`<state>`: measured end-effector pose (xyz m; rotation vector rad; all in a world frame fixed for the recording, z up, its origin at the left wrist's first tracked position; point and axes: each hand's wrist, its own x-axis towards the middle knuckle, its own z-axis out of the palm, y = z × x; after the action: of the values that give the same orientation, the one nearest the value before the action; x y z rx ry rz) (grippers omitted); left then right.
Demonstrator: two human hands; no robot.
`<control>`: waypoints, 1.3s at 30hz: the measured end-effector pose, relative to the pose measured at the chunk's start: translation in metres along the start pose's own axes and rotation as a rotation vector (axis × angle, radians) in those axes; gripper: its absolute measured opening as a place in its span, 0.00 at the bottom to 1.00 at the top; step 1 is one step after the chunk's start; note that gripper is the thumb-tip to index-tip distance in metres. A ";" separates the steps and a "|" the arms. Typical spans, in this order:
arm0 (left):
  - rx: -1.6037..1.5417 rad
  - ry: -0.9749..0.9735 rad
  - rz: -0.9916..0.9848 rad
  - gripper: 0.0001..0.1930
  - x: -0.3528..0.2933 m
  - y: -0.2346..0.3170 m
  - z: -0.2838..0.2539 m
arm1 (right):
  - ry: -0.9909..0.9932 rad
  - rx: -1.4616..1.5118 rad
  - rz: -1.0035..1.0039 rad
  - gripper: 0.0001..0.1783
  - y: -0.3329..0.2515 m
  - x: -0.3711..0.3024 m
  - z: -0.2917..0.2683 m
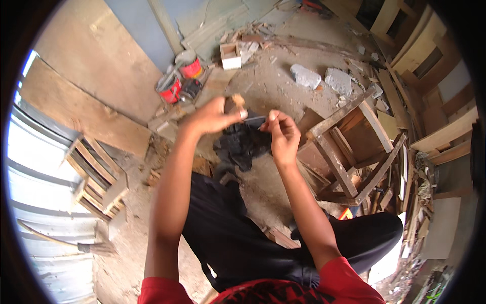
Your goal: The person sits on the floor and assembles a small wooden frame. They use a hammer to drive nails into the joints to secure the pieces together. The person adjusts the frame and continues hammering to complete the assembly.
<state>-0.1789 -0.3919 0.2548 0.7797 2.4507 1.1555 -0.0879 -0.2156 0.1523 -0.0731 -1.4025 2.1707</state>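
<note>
My left hand [215, 115] is closed, its thumb pointing right. A small tan, wood-coloured piece [237, 100] sticks up from its grip. Between my two hands runs a thin grey metal-looking strip [254, 119]; its exact kind is too small to make out. My right hand [283, 133] pinches the right end of this strip between thumb and fingers. The strip's left end meets my left thumb, and the fingers hide how it is held there. Just below both hands lies a dark, lumpy black object [242, 147], perhaps cloth, in front of my knees.
Right of my right arm, a wooden frame [336, 167] lies tipped over. Two red-labelled cans [168, 87] stand at the far left near a small open wooden box [231, 55]. Pale stone chunks [305, 76] sit farther off. Slatted wood [96, 177] leans at left; scrap boards line the right.
</note>
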 end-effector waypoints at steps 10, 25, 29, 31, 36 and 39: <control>0.305 0.162 0.213 0.21 0.048 0.002 0.007 | -0.037 -0.572 0.199 0.08 0.199 -0.045 -0.119; 0.266 0.091 0.205 0.19 0.063 -0.001 -0.007 | -0.336 -1.221 0.374 0.18 0.299 0.020 -0.116; 0.207 0.153 0.192 0.18 0.055 -0.015 -0.022 | -0.389 -1.189 0.265 0.24 0.317 0.032 -0.103; 0.175 0.169 0.216 0.17 0.054 -0.017 -0.024 | -0.408 -1.224 0.218 0.23 0.325 0.042 -0.106; 0.134 0.070 0.159 0.19 0.058 -0.015 -0.024 | -0.407 -1.364 0.222 0.21 0.343 0.045 -0.123; 0.131 0.101 0.139 0.20 0.049 -0.022 -0.027 | -0.452 -1.396 0.230 0.21 0.357 0.036 -0.108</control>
<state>-0.2391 -0.3907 0.2514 0.9650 2.6136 1.1156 -0.2309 -0.2182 -0.1944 -0.2616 -3.0009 0.9386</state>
